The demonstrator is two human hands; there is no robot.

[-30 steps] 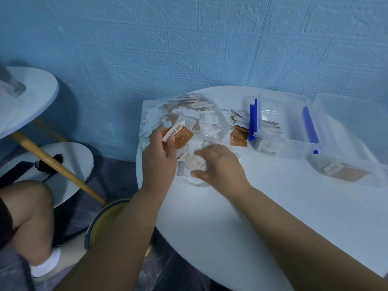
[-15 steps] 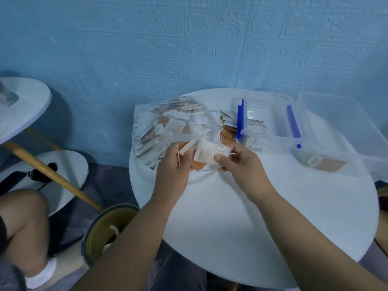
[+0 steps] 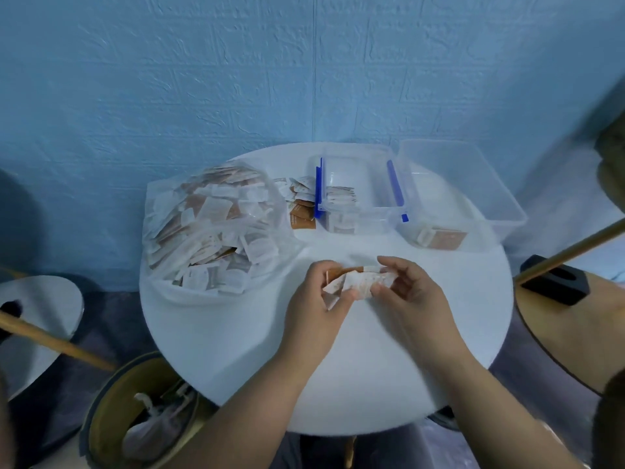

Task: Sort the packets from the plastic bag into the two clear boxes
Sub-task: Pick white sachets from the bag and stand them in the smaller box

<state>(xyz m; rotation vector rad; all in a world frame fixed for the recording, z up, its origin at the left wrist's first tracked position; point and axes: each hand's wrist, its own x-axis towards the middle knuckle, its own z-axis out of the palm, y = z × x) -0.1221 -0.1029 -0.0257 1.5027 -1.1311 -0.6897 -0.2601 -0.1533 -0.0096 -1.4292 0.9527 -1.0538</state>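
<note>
Both hands have pulled back from the plastic bag [image 3: 209, 228] since the earlier frames and now sit over bare bench [image 3: 236, 333], near centre. Left hand [image 3: 314, 306] has its fingers curled round a small bunch of packets [image 3: 362, 280], brown and white ones, count unclear from blur. Right hand [image 3: 411, 296] pinches the right end of the white packet in the same bunch between thumb and fingers. Packets are held up off the bench between the two hands.

Plastic bag lies far left on the bench, full of white and brown packets, mouth toward the near side. Loose packets [image 3: 299, 204] sit just right of the bag, touching the clear box with blue clips [image 3: 368, 220], which has packets stacked at its left end. Second clear box [image 3: 500, 211] is right of it, just beside it, with a brown packet [image 3: 444, 239] and a white one at its near end. Round bin [image 3: 101, 401] is on the floor, near left, with crumpled waste inside.
</note>
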